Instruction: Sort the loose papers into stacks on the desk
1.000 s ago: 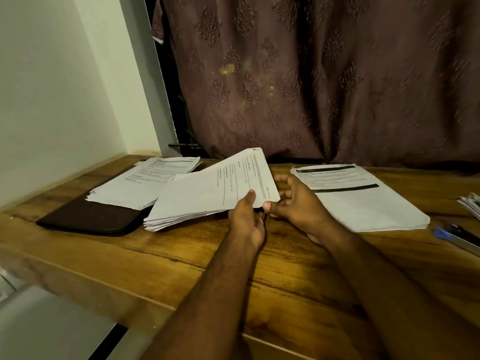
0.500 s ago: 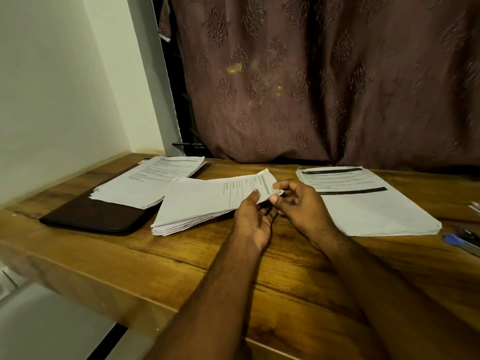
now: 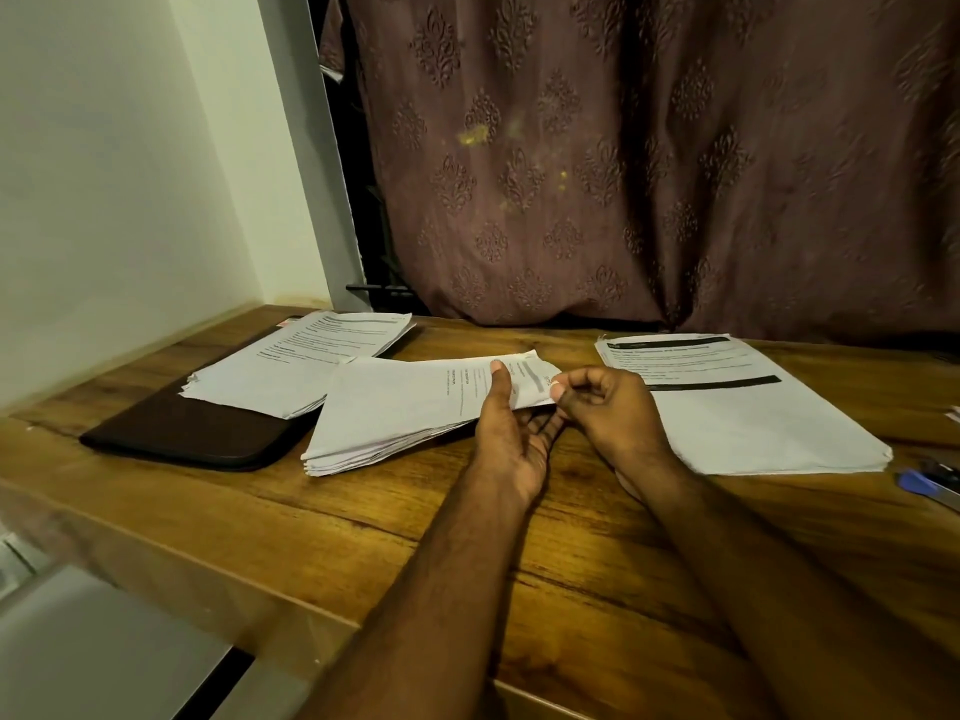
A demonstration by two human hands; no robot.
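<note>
While the middle pile of papers (image 3: 395, 413) lies fanned on the wooden bench (image 3: 597, 553), both hands work at its near right corner. Its long axis runs from lower left, where the edges splay into a stepped, ragged wedge, to upper right, where the top sheets are lifted and slightly curled. The left hand (image 3: 511, 439) reaches in from below with the thumb pressed on the printed top sheet and the fingers underneath, gripping that raised corner. The right hand (image 3: 605, 402) meets it from the right, fingers curled, pinching the same corner's edge between thumb and forefinger. Both hands touch the pile; the right one lies between it and the right stack (image 3: 748, 407), so a peeled sheet would most likely travel that way, a judgement only. That stack is flat, squared, and carries two dark printed bars. A third stack (image 3: 296, 366) lies to the left, partly atop a dark, rounded-cornered folder (image 3: 182, 433) with a matte surface. Thin, limp sheets cling together, so separating one cleanly probably calls for a light sliding pinch. A blue object (image 3: 914, 483) lies at the far right edge, too cropped to identify.
</note>
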